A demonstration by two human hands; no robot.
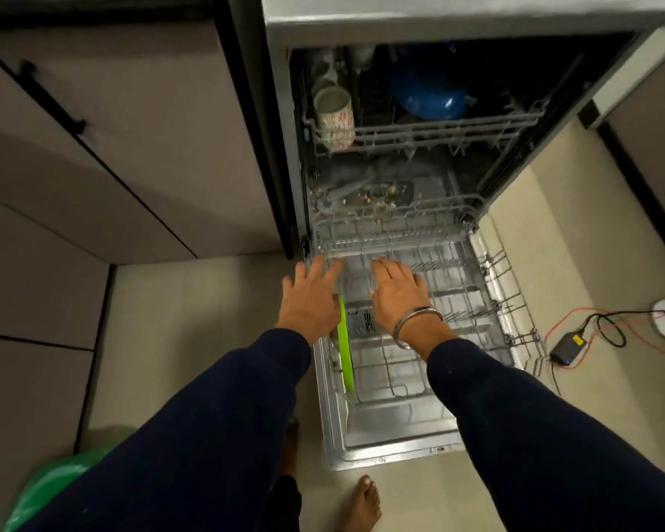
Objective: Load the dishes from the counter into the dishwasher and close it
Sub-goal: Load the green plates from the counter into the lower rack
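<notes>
Your left hand (311, 297) and right hand (398, 291) reach over the pulled-out lower rack (457, 286), fingers straight & spread, gripping nothing. Dishwasher door (396, 443) lies flat; rack mostly bare. Green plate (345, 351) stands on edge at rack's left side, long axis front-to-back. Door markings unreadable.

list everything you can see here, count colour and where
dishwasher: 1, grey, door open, centre
lower rack: 1, grey wire, pulled out over the door
upper rack: 1, grey wire, inside
green plate: 1, upright, lower rack's left edge
mug: 1, white with red flowers, upper rack left
blue bowl: 1, upper rack
cabinets: grey, left
power adapter: 1, black, floor right
green bag: 1, bottom left
left hand, right hand: open, over the lower rack
</notes>
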